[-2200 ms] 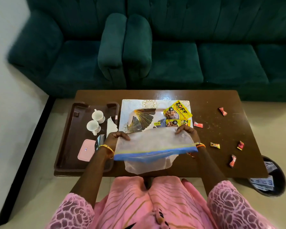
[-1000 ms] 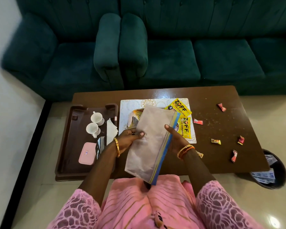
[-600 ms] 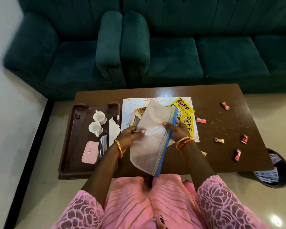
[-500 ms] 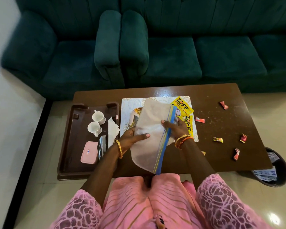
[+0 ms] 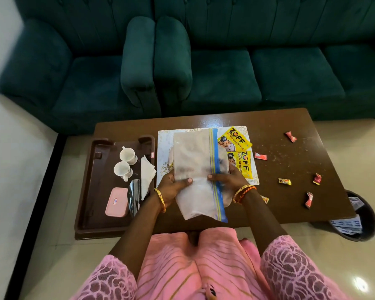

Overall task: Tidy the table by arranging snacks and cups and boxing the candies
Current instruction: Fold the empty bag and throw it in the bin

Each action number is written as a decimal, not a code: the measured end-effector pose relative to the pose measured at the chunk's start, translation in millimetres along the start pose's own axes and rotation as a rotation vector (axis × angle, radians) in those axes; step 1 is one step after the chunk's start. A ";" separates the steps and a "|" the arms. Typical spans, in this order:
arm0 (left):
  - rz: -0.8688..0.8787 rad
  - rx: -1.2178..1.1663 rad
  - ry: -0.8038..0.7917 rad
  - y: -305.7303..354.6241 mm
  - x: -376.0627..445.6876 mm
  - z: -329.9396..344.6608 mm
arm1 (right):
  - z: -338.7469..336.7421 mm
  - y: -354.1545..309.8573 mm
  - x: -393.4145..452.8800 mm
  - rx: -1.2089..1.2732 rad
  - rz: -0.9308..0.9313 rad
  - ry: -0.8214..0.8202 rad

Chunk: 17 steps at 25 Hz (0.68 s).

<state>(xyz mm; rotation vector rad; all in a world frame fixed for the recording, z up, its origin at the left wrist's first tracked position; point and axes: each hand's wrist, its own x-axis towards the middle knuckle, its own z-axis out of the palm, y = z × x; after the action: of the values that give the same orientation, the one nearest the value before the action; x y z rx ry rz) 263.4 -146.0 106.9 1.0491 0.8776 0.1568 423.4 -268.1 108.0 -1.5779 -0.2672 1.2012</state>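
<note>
While both hands grip zip bag (image 5: pixel 195 165), left hand (image 5: pixel 171 187), right hand (image 5: pixel 227 178), thumbs on top.

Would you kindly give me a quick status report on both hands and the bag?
Left hand and right hand both grip zip bag. Bag above table, nothing boxed. Candies lie scattered.

The room was evenly, softly lit from overhead. Lamp glare showed on the glossy worktop (image 5: pixel 212 121) near its far edge and on the tiled floor (image 5: pixel 359 284) at lower right. Shadows were faint. The wide lens bowed the sofa (image 5: pixel 225 72), and the left edge was smeared with blur.
</note>
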 end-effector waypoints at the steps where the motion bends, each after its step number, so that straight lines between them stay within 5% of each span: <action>1: -0.023 -0.016 -0.028 0.0 0.0 -2.9 | -2.5 1.4 -0.6 0.031 0.009 0.001; 9: -0.439 -0.439 -0.288 -0.8 -9.1 -8.9 | -10.9 7.3 -2.0 -0.242 -0.273 0.108; 11: -0.453 -0.296 -0.322 -6.4 -8.9 1.9 | -17.4 13.8 0.7 -0.356 -0.297 0.105; 17: -0.300 0.065 -0.051 -21.0 10.4 21.6 | -38.0 26.1 -16.2 -0.230 -0.090 0.000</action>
<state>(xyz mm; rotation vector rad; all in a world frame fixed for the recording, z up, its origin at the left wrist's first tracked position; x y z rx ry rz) 279.4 -166.6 88.7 0.9648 0.9879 -0.1501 435.7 -312.5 91.6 -1.7437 -0.4860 1.1321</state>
